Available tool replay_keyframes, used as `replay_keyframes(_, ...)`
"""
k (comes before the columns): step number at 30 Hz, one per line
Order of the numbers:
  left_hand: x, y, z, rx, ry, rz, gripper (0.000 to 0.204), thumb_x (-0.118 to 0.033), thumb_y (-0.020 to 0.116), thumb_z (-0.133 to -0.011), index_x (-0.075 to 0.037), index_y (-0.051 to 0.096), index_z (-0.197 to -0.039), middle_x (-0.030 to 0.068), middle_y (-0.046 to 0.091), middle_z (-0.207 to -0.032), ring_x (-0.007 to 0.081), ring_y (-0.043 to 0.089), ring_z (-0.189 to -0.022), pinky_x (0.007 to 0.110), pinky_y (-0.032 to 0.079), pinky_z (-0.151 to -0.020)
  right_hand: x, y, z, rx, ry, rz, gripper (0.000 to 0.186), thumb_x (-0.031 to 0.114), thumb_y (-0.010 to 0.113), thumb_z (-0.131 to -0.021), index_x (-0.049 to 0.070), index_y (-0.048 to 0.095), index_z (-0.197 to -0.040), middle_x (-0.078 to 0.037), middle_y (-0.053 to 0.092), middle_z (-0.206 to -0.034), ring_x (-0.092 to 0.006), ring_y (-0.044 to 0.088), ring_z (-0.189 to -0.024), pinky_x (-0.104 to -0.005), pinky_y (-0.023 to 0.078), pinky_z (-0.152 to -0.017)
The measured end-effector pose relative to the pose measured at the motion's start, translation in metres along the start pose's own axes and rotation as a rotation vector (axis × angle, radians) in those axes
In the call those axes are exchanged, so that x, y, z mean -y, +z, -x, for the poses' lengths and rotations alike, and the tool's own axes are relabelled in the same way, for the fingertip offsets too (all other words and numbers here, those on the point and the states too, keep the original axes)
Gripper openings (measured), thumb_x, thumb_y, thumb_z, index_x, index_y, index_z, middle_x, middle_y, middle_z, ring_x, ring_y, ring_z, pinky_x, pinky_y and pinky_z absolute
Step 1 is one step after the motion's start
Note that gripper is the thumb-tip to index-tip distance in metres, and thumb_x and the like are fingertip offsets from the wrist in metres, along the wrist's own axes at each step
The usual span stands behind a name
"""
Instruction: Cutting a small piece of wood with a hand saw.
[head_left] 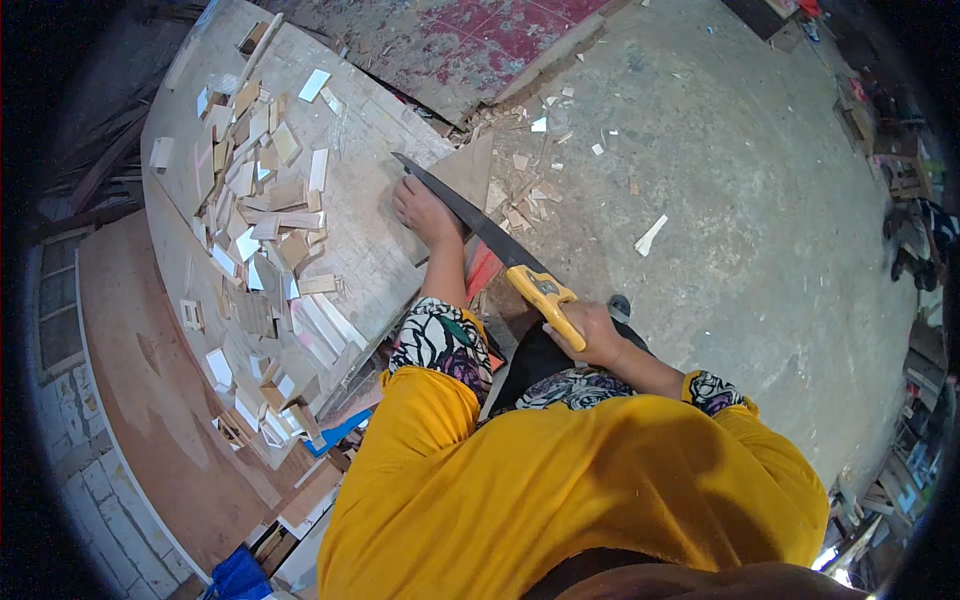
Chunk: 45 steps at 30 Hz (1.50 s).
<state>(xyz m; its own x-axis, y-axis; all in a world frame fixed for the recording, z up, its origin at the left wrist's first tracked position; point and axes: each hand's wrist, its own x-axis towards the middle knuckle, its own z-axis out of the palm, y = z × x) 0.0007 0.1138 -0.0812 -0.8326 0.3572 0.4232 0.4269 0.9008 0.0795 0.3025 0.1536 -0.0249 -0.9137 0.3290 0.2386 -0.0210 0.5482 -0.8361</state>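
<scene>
My right hand (590, 333) is closed round the yellow handle of a handsaw (485, 232). The saw's dark blade slants up and to the left, its tip over the edge of the worktable (375, 130). My left hand (428, 212) is at that table edge, just left of the blade, with its fingers curled in; what they hold, if anything, is hidden. A thin brownish board (468, 168) juts past the table edge beyond the blade, partly covered by it.
Many wood and white-faced offcuts (265, 215) lie heaped on the table's left. Small scraps (520, 205) litter the concrete floor (720, 200) by the table edge. A brown sheet (150, 370) stands at far left. Clutter (915, 240) lines the right side.
</scene>
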Motion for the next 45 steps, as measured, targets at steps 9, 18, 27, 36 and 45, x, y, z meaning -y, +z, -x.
replay_keyframes(9,-0.001,-0.001,-0.002,0.056,-0.042,0.054,0.013,-0.010,0.042,-0.088,-0.007,0.050,-0.098,0.0125,0.053,-0.103,0.0297,0.053,-0.100,0.041,0.042,-0.088,0.040,-0.026,-0.019,-0.170,0.356,-0.260,0.020,0.016,0.068,-0.079,0.006,0.058,-0.093,-0.015,0.062,-0.079,-0.0346,0.063,-0.071,-0.0373,0.050,-0.061)
replay_keyframes(18,-0.001,-0.011,0.011,0.036,0.061,0.208,0.020,-0.012,0.046,-0.086,-0.007,0.050,-0.105,0.0095,0.051,-0.110,0.0276,0.049,-0.108,0.042,0.036,-0.092,0.007,0.009,-0.075,0.027,0.122,-0.177,0.026,0.010,0.063,-0.084,0.012,0.059,-0.110,-0.015,0.066,-0.097,-0.0330,0.066,-0.081,-0.0363,0.052,-0.067)
replay_keyframes(27,-0.011,-0.015,0.001,0.179,-0.069,-0.039,0.019,-0.016,0.041,-0.089,-0.009,0.051,-0.104,0.0073,0.052,-0.108,0.0234,0.049,-0.108,0.041,0.035,-0.092,0.016,-0.019,0.005,0.030,0.172,-0.197,0.030,0.008,0.065,-0.081,0.014,0.059,-0.110,-0.014,0.066,-0.081,-0.0332,0.066,-0.070,-0.0384,0.053,-0.061)
replay_keyframes(36,-0.008,-0.010,-0.006,0.122,-0.117,0.063,0.017,-0.014,0.041,-0.089,-0.007,0.052,-0.101,0.0098,0.053,-0.108,0.0277,0.050,-0.107,0.042,0.039,-0.090,0.024,-0.012,-0.016,0.000,0.131,-0.189,0.034,0.007,0.065,-0.080,0.018,0.058,-0.112,-0.015,0.066,-0.090,-0.0337,0.065,-0.072,-0.0378,0.052,-0.062)
replay_keyframes(45,0.006,-0.012,-0.011,0.057,-0.001,0.390,0.021,-0.006,0.052,-0.081,0.002,0.053,-0.101,0.0198,0.052,-0.108,0.0370,0.048,-0.105,0.044,0.039,-0.091,-0.013,-0.034,-0.015,0.116,0.049,-0.100,0.036,0.007,0.067,-0.076,0.017,0.059,-0.110,-0.013,0.067,-0.089,-0.0330,0.065,-0.075,-0.0379,0.050,-0.064)
